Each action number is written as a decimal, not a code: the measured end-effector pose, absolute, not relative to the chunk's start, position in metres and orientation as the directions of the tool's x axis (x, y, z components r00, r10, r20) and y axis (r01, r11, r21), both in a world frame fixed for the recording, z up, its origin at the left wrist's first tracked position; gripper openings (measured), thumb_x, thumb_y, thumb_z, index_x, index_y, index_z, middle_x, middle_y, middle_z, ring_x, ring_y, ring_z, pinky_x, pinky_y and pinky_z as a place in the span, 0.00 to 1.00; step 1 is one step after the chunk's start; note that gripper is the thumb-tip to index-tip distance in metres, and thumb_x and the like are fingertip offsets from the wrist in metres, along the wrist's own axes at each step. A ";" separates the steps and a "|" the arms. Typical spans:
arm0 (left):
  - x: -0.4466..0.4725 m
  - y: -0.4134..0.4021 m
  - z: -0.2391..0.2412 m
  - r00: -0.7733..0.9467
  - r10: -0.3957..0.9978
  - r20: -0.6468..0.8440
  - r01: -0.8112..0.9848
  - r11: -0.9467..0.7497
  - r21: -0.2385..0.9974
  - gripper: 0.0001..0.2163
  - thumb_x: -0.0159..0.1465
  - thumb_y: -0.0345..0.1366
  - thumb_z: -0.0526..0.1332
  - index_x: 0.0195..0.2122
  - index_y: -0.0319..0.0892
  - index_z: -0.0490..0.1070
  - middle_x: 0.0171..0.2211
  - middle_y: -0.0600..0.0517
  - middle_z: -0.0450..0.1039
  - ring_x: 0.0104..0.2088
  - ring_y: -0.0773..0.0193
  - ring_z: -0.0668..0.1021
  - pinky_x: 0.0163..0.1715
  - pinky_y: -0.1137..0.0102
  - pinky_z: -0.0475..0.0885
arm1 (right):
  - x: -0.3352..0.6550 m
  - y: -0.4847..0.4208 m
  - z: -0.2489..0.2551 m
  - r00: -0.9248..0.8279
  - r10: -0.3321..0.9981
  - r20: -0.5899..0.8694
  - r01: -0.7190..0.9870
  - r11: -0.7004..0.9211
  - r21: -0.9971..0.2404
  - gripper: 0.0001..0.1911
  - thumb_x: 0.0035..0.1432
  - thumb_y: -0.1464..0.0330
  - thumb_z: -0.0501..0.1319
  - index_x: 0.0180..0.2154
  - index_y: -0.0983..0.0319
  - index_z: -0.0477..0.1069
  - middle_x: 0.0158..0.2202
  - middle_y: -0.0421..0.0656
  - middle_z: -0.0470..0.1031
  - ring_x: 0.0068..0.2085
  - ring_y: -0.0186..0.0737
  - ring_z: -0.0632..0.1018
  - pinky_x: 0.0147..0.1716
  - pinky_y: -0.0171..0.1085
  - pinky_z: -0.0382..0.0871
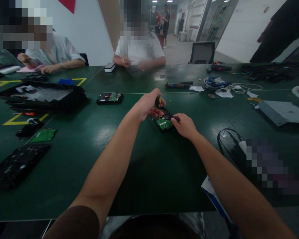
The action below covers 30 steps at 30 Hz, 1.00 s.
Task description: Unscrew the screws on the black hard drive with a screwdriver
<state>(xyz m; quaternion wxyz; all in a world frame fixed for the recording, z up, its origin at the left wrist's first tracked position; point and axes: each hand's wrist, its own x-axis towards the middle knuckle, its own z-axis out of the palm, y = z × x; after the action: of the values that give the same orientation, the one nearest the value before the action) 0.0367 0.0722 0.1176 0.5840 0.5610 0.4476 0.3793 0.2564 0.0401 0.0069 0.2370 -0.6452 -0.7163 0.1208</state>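
A black hard drive (164, 122) with a green circuit board facing up lies on the dark green table (144, 166) in front of me. My left hand (147, 106) is closed round a screwdriver with a yellow and black handle (158, 100), held upright over the drive's far end. My right hand (185, 125) rests at the drive's right edge, its fingers pinched against the black casing.
A second hard drive (110, 98) lies further back left. A black opened computer case (43, 96), a loose green board (43, 135) and a black panel (16, 164) sit at left. Tools and cables (216, 84), a grey metal plate (284, 112) lie right. Two people sit across the table.
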 end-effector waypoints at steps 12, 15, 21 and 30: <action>0.038 0.075 0.115 0.324 0.946 -0.023 0.141 -0.024 0.990 0.19 0.68 0.54 0.61 0.35 0.41 0.77 0.37 0.44 0.81 0.24 0.65 0.75 0.25 0.68 0.66 | 0.258 0.042 0.004 -0.061 0.977 0.204 0.865 0.154 -0.478 0.15 0.73 0.59 0.59 0.51 0.60 0.78 0.48 0.49 0.80 0.46 0.47 0.80 0.45 0.43 0.71; 0.038 0.073 0.116 0.295 0.955 0.000 0.209 -0.064 0.976 0.21 0.69 0.56 0.60 0.37 0.41 0.80 0.38 0.45 0.80 0.25 0.65 0.75 0.26 0.68 0.65 | 0.257 0.041 0.004 -0.055 0.980 0.189 0.866 0.141 -0.479 0.15 0.73 0.59 0.59 0.51 0.60 0.78 0.48 0.49 0.80 0.45 0.47 0.79 0.42 0.42 0.70; 0.041 0.076 0.114 0.160 0.964 0.211 0.438 -0.261 0.860 0.22 0.71 0.54 0.58 0.34 0.43 0.80 0.29 0.49 0.76 0.26 0.63 0.73 0.28 0.67 0.63 | 0.258 0.042 0.002 -0.055 0.977 0.206 0.860 0.152 -0.487 0.15 0.73 0.59 0.58 0.51 0.60 0.78 0.48 0.49 0.81 0.46 0.47 0.80 0.44 0.43 0.71; 0.042 0.065 0.120 0.246 0.967 0.056 0.309 -0.134 0.942 0.23 0.71 0.59 0.57 0.38 0.44 0.78 0.18 0.54 0.65 0.18 0.64 0.68 0.25 0.67 0.59 | 0.258 0.043 0.000 -0.067 0.973 0.223 0.860 0.169 -0.481 0.15 0.73 0.59 0.58 0.51 0.61 0.78 0.48 0.49 0.81 0.47 0.48 0.80 0.46 0.44 0.71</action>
<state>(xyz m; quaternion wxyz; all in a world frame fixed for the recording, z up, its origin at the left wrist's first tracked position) 0.0423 0.0650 0.1195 0.4419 0.6542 0.4877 0.3726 0.2583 0.0431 -0.0001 0.2522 -0.6349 -0.7217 0.1113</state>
